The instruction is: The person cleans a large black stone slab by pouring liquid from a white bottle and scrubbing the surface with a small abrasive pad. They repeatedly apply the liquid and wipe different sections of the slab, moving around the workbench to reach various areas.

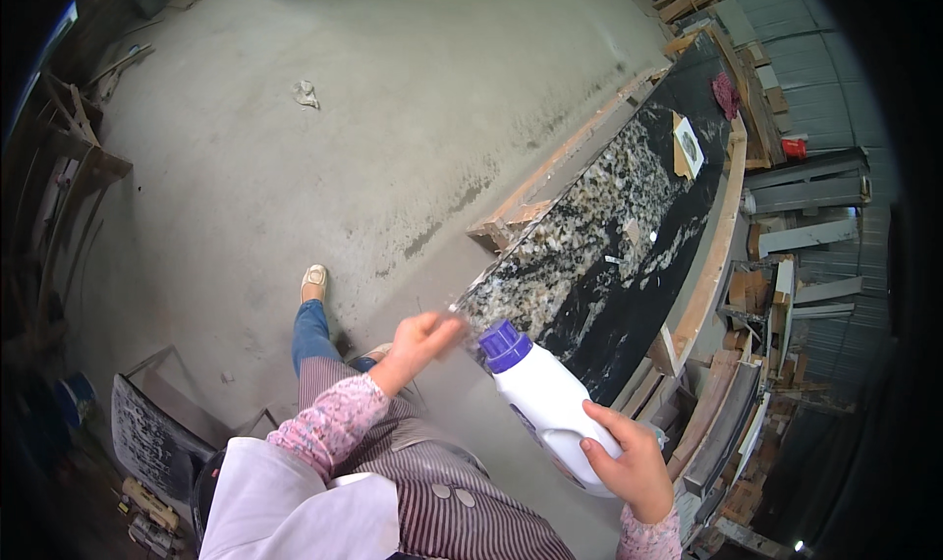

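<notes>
My right hand (635, 453) is wrapped around the lower part of a white plastic bottle (552, 401) with a moulded handle. The bottle is tilted, its purple screw cap (505, 346) pointing up and to the left. Printing shows along its lower side. My left hand (426, 341) is raised just left of the cap, apart from it, fingers curled. Motion blurs its fingertips, so whether they pinch something small is unclear. Beyond both hands lies a black, white and tan stone-patterned slab (582, 236).
A wooden frame (711, 295) runs along the slab. On the slab lie a framed piece (689, 147) and a dark pink cloth (726, 96). Wood offcuts (748, 291) crowd the right. A black chair (158, 438) stands lower left, beside a power tool (149, 505). Crumpled scrap (305, 94) lies on the concrete floor.
</notes>
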Action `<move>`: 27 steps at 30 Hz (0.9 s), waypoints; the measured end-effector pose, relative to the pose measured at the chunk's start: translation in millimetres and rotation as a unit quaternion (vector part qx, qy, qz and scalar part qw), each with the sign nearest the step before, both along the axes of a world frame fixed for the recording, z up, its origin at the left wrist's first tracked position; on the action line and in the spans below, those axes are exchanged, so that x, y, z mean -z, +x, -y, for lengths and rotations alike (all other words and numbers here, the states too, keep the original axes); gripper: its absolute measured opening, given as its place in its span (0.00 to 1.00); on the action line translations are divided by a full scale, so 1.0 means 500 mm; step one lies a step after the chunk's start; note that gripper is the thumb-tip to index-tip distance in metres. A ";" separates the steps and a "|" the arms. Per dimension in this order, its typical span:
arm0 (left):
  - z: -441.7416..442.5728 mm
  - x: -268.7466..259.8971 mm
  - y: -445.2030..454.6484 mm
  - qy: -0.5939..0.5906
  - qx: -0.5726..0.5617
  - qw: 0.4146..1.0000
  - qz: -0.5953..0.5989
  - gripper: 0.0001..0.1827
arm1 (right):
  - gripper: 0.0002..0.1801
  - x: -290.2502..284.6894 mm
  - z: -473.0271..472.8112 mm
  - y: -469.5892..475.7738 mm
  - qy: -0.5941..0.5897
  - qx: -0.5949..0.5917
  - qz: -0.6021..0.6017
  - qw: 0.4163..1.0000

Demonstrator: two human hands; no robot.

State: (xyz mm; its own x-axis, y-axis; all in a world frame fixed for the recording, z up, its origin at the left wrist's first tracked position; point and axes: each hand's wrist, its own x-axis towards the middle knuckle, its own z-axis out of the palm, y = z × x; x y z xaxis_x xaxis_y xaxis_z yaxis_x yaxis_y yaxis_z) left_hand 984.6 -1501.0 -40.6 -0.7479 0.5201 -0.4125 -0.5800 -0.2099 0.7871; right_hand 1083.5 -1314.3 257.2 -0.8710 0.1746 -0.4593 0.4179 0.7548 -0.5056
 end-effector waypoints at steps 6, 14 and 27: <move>-0.002 0.015 0.020 0.069 -0.039 0.996 0.034 0.17 | 0.25 0.007 -0.006 -0.002 -0.001 -0.025 -0.004 1.000; 0.000 -0.018 -0.002 0.042 -0.022 0.996 0.074 0.17 | 0.24 0.015 -0.004 -0.005 0.003 -0.008 0.019 1.000; -0.025 -0.026 0.058 0.049 -0.106 0.986 0.120 0.19 | 0.25 0.054 -0.081 0.042 -0.059 0.048 -0.059 0.995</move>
